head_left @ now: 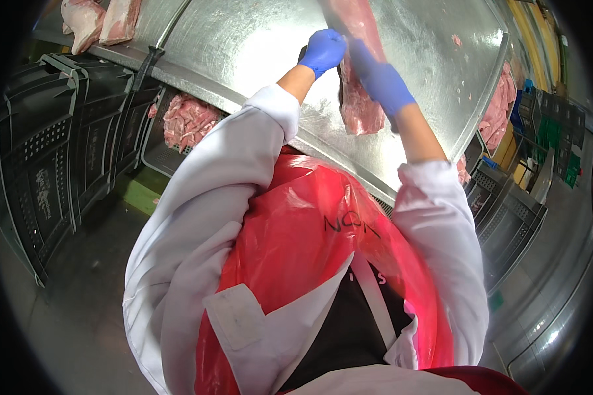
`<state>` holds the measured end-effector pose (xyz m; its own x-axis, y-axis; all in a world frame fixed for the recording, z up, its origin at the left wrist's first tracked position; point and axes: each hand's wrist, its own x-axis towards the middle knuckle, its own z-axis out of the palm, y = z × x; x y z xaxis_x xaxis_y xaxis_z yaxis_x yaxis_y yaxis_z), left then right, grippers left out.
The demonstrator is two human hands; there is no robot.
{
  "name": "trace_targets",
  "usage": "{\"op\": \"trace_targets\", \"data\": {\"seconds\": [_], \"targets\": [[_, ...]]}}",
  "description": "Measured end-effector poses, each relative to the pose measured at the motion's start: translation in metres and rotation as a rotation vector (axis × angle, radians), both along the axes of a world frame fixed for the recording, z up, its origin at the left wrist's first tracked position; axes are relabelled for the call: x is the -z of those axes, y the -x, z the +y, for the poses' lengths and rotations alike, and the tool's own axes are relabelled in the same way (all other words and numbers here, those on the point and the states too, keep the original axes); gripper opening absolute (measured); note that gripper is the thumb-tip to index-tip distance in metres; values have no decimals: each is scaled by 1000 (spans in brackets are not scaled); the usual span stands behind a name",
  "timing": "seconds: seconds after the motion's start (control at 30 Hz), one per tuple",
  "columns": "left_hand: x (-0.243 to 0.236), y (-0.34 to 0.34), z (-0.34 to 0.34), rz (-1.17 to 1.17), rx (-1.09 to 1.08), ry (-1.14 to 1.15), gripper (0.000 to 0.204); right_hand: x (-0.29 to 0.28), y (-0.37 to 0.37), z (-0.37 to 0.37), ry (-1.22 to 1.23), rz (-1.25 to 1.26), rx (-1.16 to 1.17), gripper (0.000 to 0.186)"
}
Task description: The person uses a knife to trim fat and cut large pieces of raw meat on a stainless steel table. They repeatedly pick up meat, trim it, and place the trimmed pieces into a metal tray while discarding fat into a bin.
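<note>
A long pink cut of meat (362,105) lies on the steel table (257,39), running away from me, its near end close to the front edge. My left hand (326,51), in a blue glove, is closed in a fist just left of the meat. Something dark pokes out behind that fist, but I cannot make out what it is. My right hand (383,80), also blue-gloved, lies over the right side of the meat. Motion smears its fingers, so their grip does not show.
A long thin tool with a dark handle (148,66) rests across the table's left edge. Pale meat pieces (102,25) lie at the far left. Dark plastic crates (53,145) stand at left. Below the table, a bin holds trimmings (190,122); more meat (499,105) is at right.
</note>
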<state>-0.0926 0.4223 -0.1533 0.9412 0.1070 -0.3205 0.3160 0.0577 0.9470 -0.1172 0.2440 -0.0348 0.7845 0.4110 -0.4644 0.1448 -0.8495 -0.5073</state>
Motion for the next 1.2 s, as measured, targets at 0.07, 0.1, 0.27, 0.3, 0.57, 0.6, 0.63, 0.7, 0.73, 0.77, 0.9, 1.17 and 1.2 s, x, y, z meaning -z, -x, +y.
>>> {"op": "trace_targets", "data": {"seconds": [0.07, 0.1, 0.27, 0.3, 0.57, 0.6, 0.63, 0.7, 0.73, 0.77, 0.9, 1.17, 1.2], "targets": [[3, -2, 3, -25, 9, -32, 8, 5, -6, 10, 45, 17, -4, 86], [9, -4, 5, -39, 0, -33, 8, -1, -1, 7, 46, 78, 6, 85], [0, 5, 8, -116, 48, 130, 8, 3, 14, -31, 11, 25, -95, 81], [-2, 9, 9, -163, 82, 151, 8, -1, 5, -16, 6, 75, -67, 79], [-40, 23, 21, -220, 86, 211, 12, -27, 26, -67, -1, 282, -77, 66], [-35, 21, 24, -277, 86, 189, 13, -27, 25, -71, 29, 268, -123, 65], [-36, 24, 22, -329, 102, 165, 13, -19, 21, -65, 69, 194, -165, 64], [-45, 29, 19, -308, 162, 180, 14, 5, -3, -49, 143, 36, -250, 63], [-57, 31, 15, -301, 204, 196, 15, 22, -3, -58, 115, 30, -237, 63], [-73, 41, 10, -240, 139, 246, 15, 42, -3, -67, 82, 23, -225, 63], [-74, 72, 49, -152, -130, 387, 14, -27, 73, -103, 81, 234, -217, 80], [-14, 128, 88, -301, 42, -1026, 27, -86, 124, -166, -99, 198, 180, 77], [-13, 131, 52, -410, -30, -894, 27, -74, 110, -156, -117, 104, 182, 76]]}}
